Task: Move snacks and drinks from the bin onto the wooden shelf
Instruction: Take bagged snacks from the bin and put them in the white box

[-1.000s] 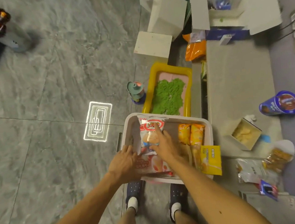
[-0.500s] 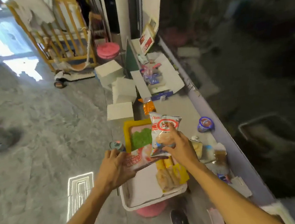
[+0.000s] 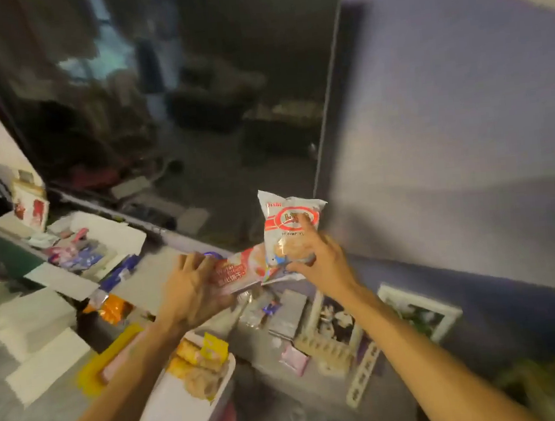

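My right fingers point(image 3: 305, 225) are clamped on the white snack bag point(image 3: 284, 209), and my left fingers point(image 3: 192, 264) grip the red packet point(image 3: 241, 270) at its end. Both snacks are now in the air above the grey counter point(image 3: 154, 271), well clear of the bin point(image 3: 186, 416). One second ago they lay inside the bin and I looked down. Now my view has turned up toward dark glass. I think the carrying has begun, but I cannot see the wooden shelf.
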Demonstrator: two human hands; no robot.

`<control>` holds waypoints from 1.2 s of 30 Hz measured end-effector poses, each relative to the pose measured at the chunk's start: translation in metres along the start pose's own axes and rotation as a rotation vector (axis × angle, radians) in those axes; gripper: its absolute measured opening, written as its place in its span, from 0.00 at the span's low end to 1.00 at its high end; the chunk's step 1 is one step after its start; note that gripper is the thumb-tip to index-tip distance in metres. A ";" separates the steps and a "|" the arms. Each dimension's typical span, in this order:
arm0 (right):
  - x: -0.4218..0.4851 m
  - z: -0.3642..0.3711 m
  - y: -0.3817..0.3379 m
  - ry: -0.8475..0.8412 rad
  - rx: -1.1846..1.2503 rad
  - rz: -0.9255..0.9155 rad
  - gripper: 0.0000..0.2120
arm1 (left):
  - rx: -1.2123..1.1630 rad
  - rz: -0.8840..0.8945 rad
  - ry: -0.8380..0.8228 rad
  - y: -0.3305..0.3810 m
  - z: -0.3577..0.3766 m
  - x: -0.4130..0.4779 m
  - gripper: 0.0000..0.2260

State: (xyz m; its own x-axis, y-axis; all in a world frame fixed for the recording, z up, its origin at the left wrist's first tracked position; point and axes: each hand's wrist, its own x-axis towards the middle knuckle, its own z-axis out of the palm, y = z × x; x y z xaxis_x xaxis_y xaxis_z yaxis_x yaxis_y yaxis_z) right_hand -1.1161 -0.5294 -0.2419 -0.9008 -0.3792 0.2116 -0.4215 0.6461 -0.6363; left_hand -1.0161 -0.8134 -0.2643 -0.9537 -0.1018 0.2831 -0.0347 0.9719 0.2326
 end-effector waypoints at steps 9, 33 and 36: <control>-0.214 -0.226 0.170 0.322 -0.132 0.339 0.49 | -0.147 0.382 -0.143 0.312 0.050 0.000 0.40; -0.654 -0.539 0.520 0.521 -0.188 1.147 0.49 | -0.310 0.972 -0.638 0.941 0.307 -0.093 0.38; -0.663 -0.569 0.567 0.442 -0.174 1.174 0.46 | -0.250 1.052 -0.716 0.994 0.341 -0.082 0.38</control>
State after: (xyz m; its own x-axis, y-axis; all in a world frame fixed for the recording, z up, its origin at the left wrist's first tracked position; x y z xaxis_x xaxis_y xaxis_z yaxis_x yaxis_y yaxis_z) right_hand -0.8169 0.4650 -0.3208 -0.6849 0.7105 -0.1618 0.6743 0.5338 -0.5102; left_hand -1.0746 0.2334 -0.3734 -0.4385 0.8926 -0.1047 0.8064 0.4422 0.3926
